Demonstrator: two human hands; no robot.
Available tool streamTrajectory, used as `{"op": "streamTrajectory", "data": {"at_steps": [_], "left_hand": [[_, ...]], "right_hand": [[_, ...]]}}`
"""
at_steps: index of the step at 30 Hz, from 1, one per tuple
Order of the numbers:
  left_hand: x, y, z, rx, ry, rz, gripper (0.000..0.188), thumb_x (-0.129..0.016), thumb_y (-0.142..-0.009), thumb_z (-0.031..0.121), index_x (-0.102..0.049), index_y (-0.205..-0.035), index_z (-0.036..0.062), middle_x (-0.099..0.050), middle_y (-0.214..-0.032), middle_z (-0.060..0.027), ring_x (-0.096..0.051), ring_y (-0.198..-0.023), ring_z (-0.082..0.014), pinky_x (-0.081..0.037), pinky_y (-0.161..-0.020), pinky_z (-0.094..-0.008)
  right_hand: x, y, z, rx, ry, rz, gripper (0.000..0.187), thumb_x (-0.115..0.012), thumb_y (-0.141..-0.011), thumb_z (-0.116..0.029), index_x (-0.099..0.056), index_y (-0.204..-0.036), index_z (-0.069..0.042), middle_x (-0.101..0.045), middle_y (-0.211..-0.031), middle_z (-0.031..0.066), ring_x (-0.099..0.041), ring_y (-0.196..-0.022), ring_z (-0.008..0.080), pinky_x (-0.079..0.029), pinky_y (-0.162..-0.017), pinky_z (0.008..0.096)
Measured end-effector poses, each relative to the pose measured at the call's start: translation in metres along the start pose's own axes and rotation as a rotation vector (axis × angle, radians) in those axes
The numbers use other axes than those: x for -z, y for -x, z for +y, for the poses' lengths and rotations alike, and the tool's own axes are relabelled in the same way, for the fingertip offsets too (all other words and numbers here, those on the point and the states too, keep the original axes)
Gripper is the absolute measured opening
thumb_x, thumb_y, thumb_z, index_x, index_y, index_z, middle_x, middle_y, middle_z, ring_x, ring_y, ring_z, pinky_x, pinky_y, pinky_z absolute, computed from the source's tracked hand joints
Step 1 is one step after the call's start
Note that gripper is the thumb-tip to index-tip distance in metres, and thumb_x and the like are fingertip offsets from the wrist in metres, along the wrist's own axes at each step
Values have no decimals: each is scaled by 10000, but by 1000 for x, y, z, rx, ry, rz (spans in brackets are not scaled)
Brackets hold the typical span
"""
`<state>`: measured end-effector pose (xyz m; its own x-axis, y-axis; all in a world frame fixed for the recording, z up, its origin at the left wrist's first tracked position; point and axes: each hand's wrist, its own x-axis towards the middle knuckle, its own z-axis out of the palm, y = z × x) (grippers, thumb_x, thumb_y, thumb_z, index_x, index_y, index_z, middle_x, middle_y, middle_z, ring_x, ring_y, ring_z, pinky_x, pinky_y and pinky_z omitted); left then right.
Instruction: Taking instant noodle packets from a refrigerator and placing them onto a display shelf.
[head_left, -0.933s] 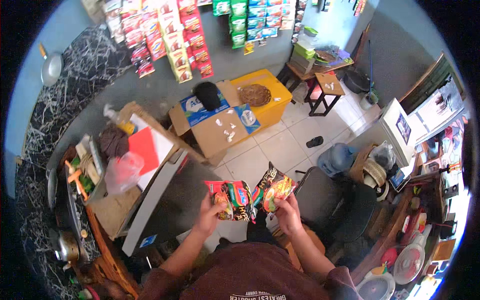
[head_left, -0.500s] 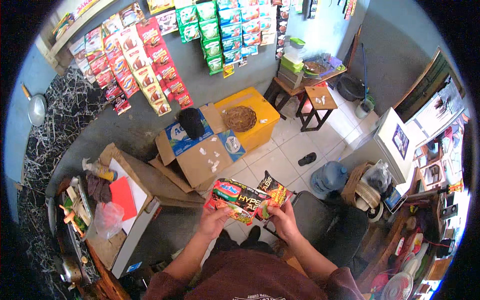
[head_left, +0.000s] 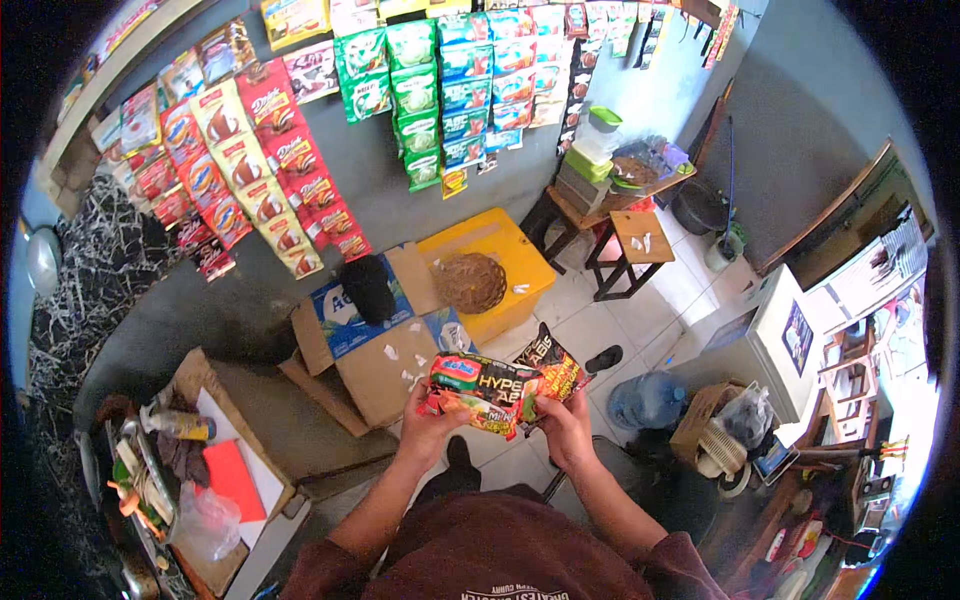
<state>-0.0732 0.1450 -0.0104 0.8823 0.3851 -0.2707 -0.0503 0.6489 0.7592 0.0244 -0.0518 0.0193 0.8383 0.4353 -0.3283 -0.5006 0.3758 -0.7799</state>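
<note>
My left hand point(head_left: 427, 420) grips the left end of a black, red and green instant noodle packet point(head_left: 478, 388), thumb on its front. My right hand point(head_left: 566, 426) pinches a second, mostly black and yellow-red noodle packet point(head_left: 556, 368) by its lower part. Both packets are held in front of my body, overlapping in the middle, printed sides up. The right packet tilts up and away behind the left one. Fingers under both packets are hidden.
Beyond my hands lie a cardboard box point(head_left: 385, 370) and a yellow box point(head_left: 520, 255) bearing a wicker basket point(head_left: 470, 283). Sachet strips point(head_left: 415, 110) hang on the wall. A wooden stool point(head_left: 640, 240), blue water jug point(head_left: 645, 402) and white cabinet point(head_left: 760, 350) stand to the right.
My view has tilted up and shifted, so the hanging sachets sit lower in the picture. Both hands keep their packets, and the right packet shows at a slightly different tilt.
</note>
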Motion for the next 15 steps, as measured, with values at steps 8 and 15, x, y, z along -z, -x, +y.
{"op": "streamTrajectory", "data": {"at_steps": [8, 15], "left_hand": [[-60, -98, 15, 131, -220, 4, 755, -797, -719, -69, -392, -1350, 23, -630, -1174, -100, -637, -1080, -213, -552, -910, -360], [-134, -164, -18, 31, -239, -146, 777, -809, -721, -49, -382, -1364, 42, -611, -1201, -107, -629, -1094, -221, -553, -909, -387]], "right_hand": [[24, -77, -57, 122, -52, 89, 585, -622, -866, -7, -377, -1390, -95, -568, -1262, 85, -594, -1133, 247, -514, -922, 446], [85, -148, -123, 60, -202, 6, 514, -582, -920, -80, -369, -1388, -88, -547, -1301, 104, -583, -1151, 236, -512, -913, 403]]}}
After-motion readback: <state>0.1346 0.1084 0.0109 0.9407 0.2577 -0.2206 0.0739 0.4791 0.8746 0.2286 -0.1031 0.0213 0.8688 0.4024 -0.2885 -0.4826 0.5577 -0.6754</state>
